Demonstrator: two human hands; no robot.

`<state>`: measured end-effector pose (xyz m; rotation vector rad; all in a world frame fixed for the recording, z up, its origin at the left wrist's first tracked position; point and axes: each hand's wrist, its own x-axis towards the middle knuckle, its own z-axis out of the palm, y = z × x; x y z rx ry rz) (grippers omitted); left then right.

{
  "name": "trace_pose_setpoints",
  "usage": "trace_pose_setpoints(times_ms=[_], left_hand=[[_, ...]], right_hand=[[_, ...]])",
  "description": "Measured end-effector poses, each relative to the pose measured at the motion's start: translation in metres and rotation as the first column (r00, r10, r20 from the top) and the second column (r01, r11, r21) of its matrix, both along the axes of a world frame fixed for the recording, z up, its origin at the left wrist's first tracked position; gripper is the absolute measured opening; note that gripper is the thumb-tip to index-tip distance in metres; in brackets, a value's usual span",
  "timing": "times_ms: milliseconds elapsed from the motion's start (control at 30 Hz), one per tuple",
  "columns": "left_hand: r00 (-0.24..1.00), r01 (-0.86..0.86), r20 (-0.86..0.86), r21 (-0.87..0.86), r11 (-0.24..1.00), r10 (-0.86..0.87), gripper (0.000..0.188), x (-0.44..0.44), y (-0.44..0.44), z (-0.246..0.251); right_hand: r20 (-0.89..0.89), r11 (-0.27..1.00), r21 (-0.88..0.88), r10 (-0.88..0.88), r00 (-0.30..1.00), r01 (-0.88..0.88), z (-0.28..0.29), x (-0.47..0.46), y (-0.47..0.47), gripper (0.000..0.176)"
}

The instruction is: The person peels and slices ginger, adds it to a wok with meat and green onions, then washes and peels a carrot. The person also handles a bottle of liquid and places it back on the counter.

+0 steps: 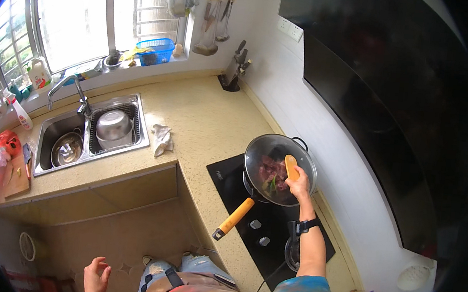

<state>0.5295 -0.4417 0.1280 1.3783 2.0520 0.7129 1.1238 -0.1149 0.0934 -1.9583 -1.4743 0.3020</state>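
My right hand (299,184) grips the upright orange handle (291,167) of a round glass lid (259,148). The lid covers a wok with a wooden handle (234,219); I cannot tell whether it rests fully on the rim. Through the glass, dark red meat pieces (271,168) and some green bits (271,184) show. Under the wok is a black glass cooktop (247,234), the wok's long handle pointing toward my body. My left hand (96,278) hangs over the floor at the lower left, holding nothing, its fingers loosely bent and apart.
Left along the counter are a double sink (87,156) holding metal bowls, a crumpled cloth (162,139) and a cutting board (20,175) with a knife and red plastic bags. A knife block (231,77) stands in the corner. The range hood (363,103) overhangs the right side.
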Motion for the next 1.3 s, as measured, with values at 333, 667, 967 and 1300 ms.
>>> trace_pose_setpoints(times_ms=[333, 667, 967, 1300], left_hand=[[0.994, 0.107, -0.039, 0.085, 0.991, -0.104, 0.029, -0.031, 0.049, -0.003], [0.99, 0.133, 0.041, 0.009, 0.991, -0.134, 0.029, -0.04, 0.069, -0.011], [0.992, 0.121, 0.048, -0.008, 0.993, -0.121, 0.03, -0.054, 0.071, -0.017], [0.99, 0.136, 0.038, 0.007, 0.991, -0.136, 0.031, -0.06, 0.066, -0.02]], right_hand=[[-0.048, 0.996, -0.072, -0.046, 0.998, 0.042, -0.007, 0.001, 0.007, 0.063], [0.158, 0.997, -0.079, 0.006, 0.987, 0.007, 0.012, -0.008, -0.003, 0.073], [0.309, 0.984, 0.155, -0.135, 0.941, 0.09, 0.031, -0.029, -0.062, 0.051], [0.449, 0.946, -0.218, -0.121, 0.885, 0.24, 0.015, -0.043, -0.018, 0.064]])
